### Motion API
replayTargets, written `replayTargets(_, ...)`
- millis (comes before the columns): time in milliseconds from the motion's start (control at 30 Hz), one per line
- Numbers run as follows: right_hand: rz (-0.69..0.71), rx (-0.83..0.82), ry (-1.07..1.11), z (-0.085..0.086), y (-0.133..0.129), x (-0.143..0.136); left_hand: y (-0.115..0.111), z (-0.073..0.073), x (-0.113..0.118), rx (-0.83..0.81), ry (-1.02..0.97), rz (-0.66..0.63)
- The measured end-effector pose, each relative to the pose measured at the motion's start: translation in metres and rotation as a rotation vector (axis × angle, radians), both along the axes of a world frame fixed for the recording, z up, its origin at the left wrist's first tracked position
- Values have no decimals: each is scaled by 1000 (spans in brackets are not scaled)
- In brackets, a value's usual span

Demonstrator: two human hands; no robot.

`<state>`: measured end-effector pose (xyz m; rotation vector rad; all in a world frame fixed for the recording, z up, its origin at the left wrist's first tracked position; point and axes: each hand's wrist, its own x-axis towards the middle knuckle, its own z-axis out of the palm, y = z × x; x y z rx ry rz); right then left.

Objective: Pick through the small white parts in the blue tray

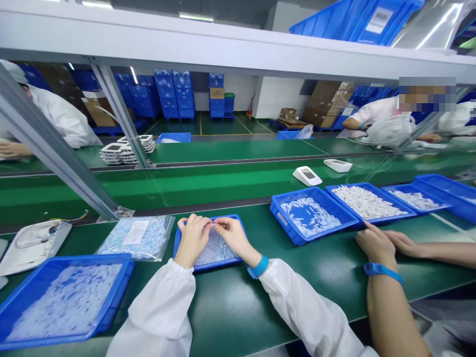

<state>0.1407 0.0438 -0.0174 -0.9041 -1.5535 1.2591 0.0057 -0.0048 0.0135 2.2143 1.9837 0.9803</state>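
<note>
Above a small blue tray (219, 265) of whitish-blue pieces, my left hand (194, 239) and my right hand (235, 238) meet at the fingertips. Both are closed in a pinch; whatever is between the fingers is too small to make out. A blue band circles my right wrist. Left of the tray lies a clear bag (136, 237) of light blue pieces with a white label. A larger blue tray (126, 277) of thin whitish pieces stands at the lower left.
Several blue trays (314, 237) of white parts stand at the right, beside a co-worker's hands (379, 245). White devices (307, 176) rest on the green belt (223, 186). A white housing (37, 243) with wires lies far left. A metal post (55, 144) and overhead shelf (223, 44) frame the bench.
</note>
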Motion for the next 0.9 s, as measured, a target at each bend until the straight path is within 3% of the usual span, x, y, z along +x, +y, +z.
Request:
replayTargets(167,-46,-38,44,1,-1,2,2,-2,-2,-51,-38,-17)
replayTargets(533,17,-24,25,2,-2,2,5,-8,-3,-45,-75,-1)
replayTargets(900,-8,116,-131,-3,-1,6,3,-8,-3,7,-56,-8)
